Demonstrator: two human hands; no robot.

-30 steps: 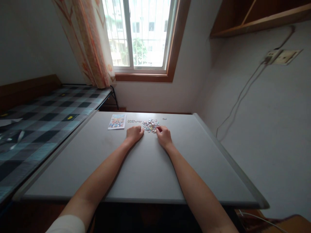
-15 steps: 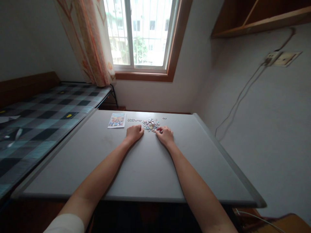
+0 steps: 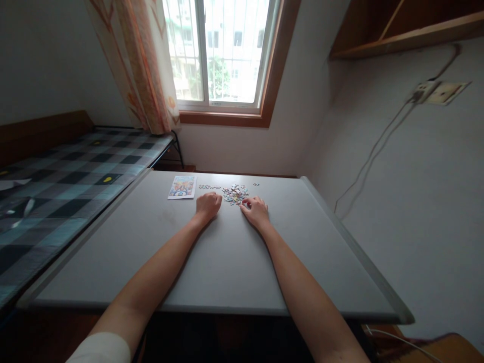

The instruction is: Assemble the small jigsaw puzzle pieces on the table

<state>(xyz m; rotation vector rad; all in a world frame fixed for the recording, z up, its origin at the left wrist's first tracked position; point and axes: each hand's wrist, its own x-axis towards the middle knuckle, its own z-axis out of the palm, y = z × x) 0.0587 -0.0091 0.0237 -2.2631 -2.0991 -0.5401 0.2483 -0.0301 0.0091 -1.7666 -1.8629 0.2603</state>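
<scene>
A loose heap of small, many-coloured jigsaw puzzle pieces (image 3: 236,192) lies toward the far side of the grey-white table (image 3: 230,262). Just left of the heap, my left hand (image 3: 208,205) rests on the tabletop, closed like a fist; whatever its fingers may hold is hidden. My right hand (image 3: 256,210) is at the heap's near right edge, thumb and fingers curled together by the pieces. Anything between those fingertips is too small to tell. Beyond my left hand runs a short row of pieces (image 3: 209,187). A printed picture card (image 3: 182,187) lies left of that row.
A couple of pieces (image 3: 256,184) lie apart, behind my right hand. A bed with a checked cover (image 3: 94,171) stands along the table's left side. On the right wall, a cord (image 3: 372,151) hangs from a socket (image 3: 434,92). A window (image 3: 223,55) is ahead.
My left hand has drawn slightly left, away from the heap, and its thumb is tucked in more. My right hand has shifted very slightly left. The heap looks the same.
</scene>
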